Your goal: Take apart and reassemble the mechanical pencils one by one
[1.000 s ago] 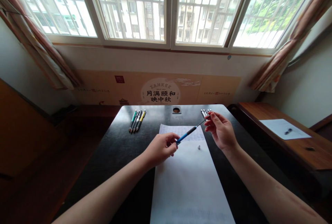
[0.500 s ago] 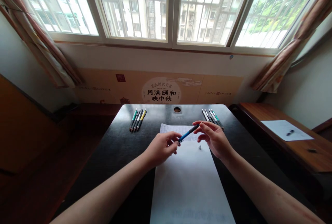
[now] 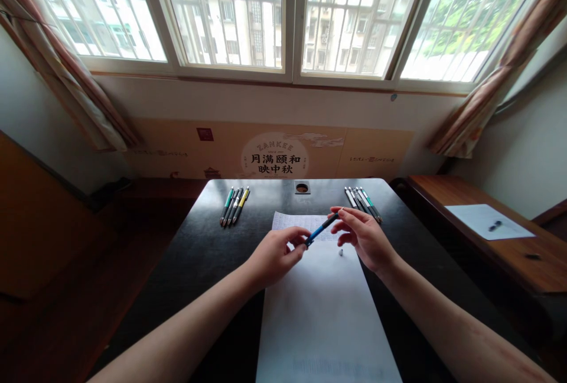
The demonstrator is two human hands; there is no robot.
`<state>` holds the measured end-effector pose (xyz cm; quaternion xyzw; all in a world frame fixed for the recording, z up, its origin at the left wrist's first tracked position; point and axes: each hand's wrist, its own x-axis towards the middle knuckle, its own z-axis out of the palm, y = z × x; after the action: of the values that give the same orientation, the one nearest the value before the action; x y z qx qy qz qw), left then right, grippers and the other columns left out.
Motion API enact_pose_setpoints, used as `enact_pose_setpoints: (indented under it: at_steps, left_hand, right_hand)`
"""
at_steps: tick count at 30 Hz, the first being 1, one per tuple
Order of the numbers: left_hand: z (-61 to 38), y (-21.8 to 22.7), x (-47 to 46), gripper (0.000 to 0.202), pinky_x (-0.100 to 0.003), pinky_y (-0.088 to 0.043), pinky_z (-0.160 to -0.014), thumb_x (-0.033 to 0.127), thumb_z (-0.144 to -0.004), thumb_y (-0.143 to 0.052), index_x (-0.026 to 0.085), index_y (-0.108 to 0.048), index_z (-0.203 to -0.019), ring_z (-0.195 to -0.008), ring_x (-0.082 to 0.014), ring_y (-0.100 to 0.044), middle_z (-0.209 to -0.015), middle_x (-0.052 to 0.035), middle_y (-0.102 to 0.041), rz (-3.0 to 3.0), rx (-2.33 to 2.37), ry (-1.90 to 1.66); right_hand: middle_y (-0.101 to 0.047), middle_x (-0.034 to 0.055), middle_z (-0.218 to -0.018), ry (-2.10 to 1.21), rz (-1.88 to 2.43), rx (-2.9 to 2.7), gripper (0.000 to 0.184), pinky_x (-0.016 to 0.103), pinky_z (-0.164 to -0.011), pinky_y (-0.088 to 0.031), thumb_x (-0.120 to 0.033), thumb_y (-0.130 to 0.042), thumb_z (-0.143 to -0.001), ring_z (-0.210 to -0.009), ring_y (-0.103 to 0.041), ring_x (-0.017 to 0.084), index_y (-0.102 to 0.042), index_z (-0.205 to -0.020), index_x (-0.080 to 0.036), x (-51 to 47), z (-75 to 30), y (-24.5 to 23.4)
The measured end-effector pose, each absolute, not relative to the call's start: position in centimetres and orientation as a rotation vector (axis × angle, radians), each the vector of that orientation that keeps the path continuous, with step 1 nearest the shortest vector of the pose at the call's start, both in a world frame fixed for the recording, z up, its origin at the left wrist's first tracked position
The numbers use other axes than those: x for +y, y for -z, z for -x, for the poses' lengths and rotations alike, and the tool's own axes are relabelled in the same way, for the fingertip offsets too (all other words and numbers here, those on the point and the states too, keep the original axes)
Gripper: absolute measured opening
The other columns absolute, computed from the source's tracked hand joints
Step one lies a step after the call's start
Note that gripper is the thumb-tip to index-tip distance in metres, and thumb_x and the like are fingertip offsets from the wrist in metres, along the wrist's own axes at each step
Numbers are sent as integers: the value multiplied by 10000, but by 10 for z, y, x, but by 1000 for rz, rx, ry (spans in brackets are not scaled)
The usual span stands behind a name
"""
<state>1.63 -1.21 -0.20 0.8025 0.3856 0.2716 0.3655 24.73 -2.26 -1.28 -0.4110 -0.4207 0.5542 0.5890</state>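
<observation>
Over a white sheet of paper (image 3: 325, 306) on the black table (image 3: 208, 247), my left hand (image 3: 274, 256) pinches the lower end of a blue and black pen (image 3: 319, 230). The pen slants up to the right. My right hand (image 3: 363, 238) has its thumb and forefinger closed on the pen's upper end, where a thin refill was showing a second ago. A tiny dark part (image 3: 341, 251) lies on the paper just below my right hand.
A group of pens (image 3: 234, 204) lies at the table's far left and another group of pens (image 3: 362, 197) at the far right. A round hole (image 3: 302, 188) sits at the back edge. A wooden side desk (image 3: 500, 241) with a paper stands to the right.
My right hand moved left towards my left hand, and the thin refill that stuck out of the pen's barrel has gone into it. My left hand stayed in place.
</observation>
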Motion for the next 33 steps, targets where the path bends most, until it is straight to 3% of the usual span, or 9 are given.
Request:
enact_pose_setpoints:
  at_steps: [4, 11, 16, 24, 29, 33]
  left_hand:
    - [-15, 4, -11, 286, -262, -521, -677, 224, -863, -575, 165, -716, -1104, -669, -143, -638, -894, -48, -747, -2071, 1025, -707]
    - [-18, 1, -12, 324, -264, -502, -687, 213, -854, -569, 167, -727, -1133, -699, -156, -630, -883, -45, -749, -2077, 1045, -619]
    - [-20, -1, -14, 276, -249, -478, -684, 182, -833, -562, 174, -758, -1028, -702, -149, -612, -846, -27, -744, -2054, 946, -544]
    - [-21, -2, -16, 261, -253, -483, -704, 172, -816, -580, 179, -755, -1010, -696, -146, -605, -820, -20, -730, -2016, 933, -546]
    - [-21, -3, -16, 252, -256, -492, -707, 161, -810, -584, 171, -752, -997, -705, -149, -622, -832, -30, -736, -2000, 934, -562]
    - [-21, -4, -17, 276, -254, -494, -698, 143, -803, -584, 167, -749, -1024, -708, -149, -627, -847, -37, -740, -1980, 937, -591]
  right_hand:
    - [-724, 63, -861, -1308, 984, -965, 345, 207, -464, -506, -435, -814, -775, -690, -661, 165, -786, -1007, -182, -22, -247, 12]
    - [-749, 75, -1004, -1434, 913, -943, 317, 230, -495, -533, -402, -805, -796, -691, -688, 164, -771, -1037, -199, -22, -248, 13]
    - [-761, 60, -1007, -1523, 837, -898, 287, 224, -501, -534, -378, -799, -804, -695, -691, 157, -761, -1035, -212, -23, -248, 13]
    - [-759, 69, -1019, -1553, 829, -894, 291, 211, -473, -520, -346, -797, -809, -671, -691, 155, -756, -1062, -209, -25, -247, 13]
    - [-753, 57, -1033, -1579, 766, -933, 375, 205, -486, -529, -325, -795, -817, -700, -705, 155, -719, -1174, -242, -24, -250, 14]
    - [-748, 40, -1001, -1563, 732, -941, 398, 196, -468, -525, -311, -835, -777, -646, -687, 134, -723, -1153, -247, -24, -248, 14]
